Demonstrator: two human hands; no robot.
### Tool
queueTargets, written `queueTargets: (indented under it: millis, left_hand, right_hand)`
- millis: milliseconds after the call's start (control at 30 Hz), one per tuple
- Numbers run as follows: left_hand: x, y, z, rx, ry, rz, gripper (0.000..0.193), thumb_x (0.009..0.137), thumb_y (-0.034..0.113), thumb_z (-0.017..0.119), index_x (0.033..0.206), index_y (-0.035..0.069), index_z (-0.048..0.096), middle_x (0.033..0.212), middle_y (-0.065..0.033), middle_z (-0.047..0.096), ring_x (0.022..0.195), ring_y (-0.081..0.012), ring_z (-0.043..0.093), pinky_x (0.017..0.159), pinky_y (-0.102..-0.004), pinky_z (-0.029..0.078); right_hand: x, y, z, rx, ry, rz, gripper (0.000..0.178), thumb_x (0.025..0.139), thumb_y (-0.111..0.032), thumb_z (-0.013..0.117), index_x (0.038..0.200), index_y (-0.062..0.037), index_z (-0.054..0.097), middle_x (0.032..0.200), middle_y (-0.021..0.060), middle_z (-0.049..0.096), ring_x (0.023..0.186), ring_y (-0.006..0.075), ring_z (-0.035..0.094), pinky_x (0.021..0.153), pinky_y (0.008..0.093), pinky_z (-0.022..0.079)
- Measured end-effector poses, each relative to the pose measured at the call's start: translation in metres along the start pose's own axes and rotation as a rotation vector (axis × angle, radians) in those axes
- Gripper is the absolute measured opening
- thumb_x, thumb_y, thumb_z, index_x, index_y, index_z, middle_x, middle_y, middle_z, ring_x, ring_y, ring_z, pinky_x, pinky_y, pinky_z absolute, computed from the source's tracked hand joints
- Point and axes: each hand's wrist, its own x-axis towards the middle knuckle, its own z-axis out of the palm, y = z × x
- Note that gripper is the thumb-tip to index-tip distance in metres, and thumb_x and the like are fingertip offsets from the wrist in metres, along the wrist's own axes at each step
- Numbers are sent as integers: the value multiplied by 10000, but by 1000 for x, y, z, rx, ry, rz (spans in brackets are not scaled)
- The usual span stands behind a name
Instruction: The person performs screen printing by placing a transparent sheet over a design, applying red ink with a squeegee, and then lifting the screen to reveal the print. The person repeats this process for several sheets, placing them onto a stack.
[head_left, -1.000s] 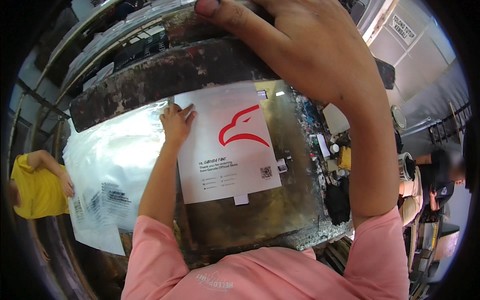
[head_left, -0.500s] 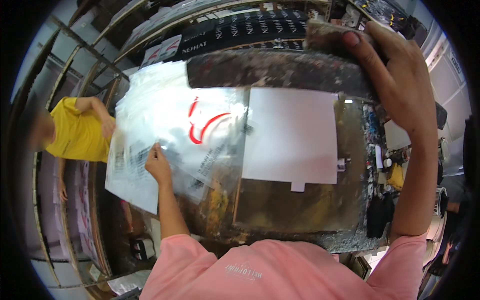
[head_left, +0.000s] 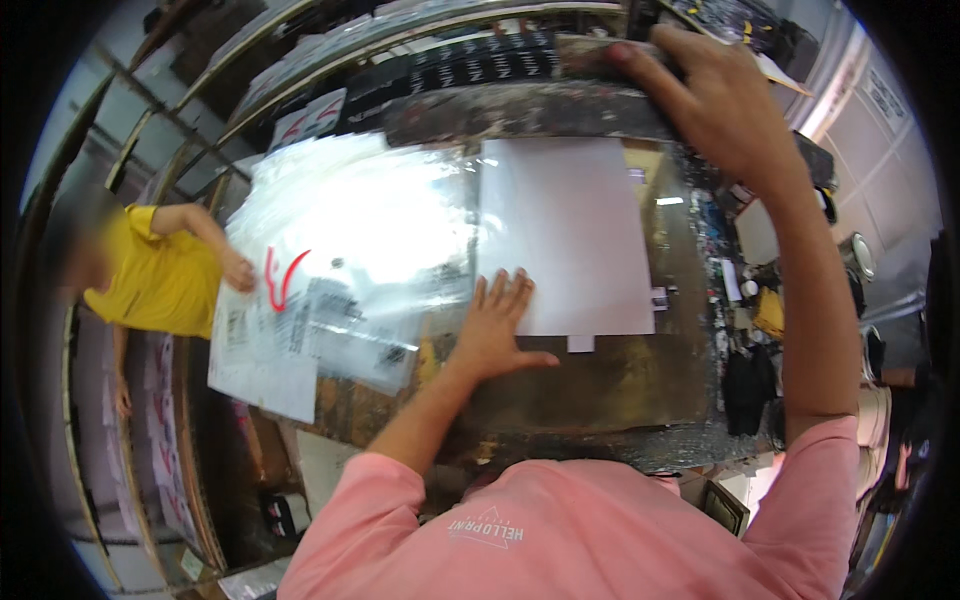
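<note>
A plain white sheet [head_left: 565, 230] lies on the dark, stained table [head_left: 610, 390], with a small white tab [head_left: 581, 344] at its near edge and another tab [head_left: 659, 298] at its right edge. My left hand [head_left: 498, 330] rests palm down at the sheet's near left corner, fingers spread. Up at the far right, my right hand [head_left: 710, 110] grips the end of a dark, ink-stained frame [head_left: 530, 110]; its thumb shows on top, and the other fingers are partly hidden. Left of the sheet spreads a pile of shiny clear plastic sheets [head_left: 330, 210], one carrying a red curved print [head_left: 285, 280].
A person in a yellow shirt [head_left: 165, 265] stands at the left, one hand at the pile's edge. Racks [head_left: 130, 400] line the left side. Along the table's right edge are a dark cloth [head_left: 748, 390], a yellow rag [head_left: 769, 312] and several cans.
My left hand has let go of the red-printed clear sheet and moved right onto the white sheet. That print now lies farther left, near the other person's hand. My right hand still grips the frame.
</note>
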Motion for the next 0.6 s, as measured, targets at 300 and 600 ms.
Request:
queueTargets:
  millis: [300, 600]
  left_hand:
    - [73, 128, 29, -135, -41, 141, 1381, 654, 962, 666, 1597, -20, 438, 1706, -238, 323, 1594, -433, 269, 1286, -706, 65]
    - [76, 129, 29, -177, 0, 187, 1323, 681, 921, 686, 1604, 11, 419, 1626, -243, 395, 1554, -426, 320, 1270, -737, 98]
  right_hand:
    - [11, 3, -11, -73, -191, 107, 793, 1074, -704, 405, 819, -10, 693, 796, 145, 674, 767, 276, 650, 864, 436, 511]
    - [4, -4, -21, -82, -136, 74, 753, 1082, -681, 402, 818, -27, 666, 790, 147, 673, 768, 276, 645, 876, 440, 500]
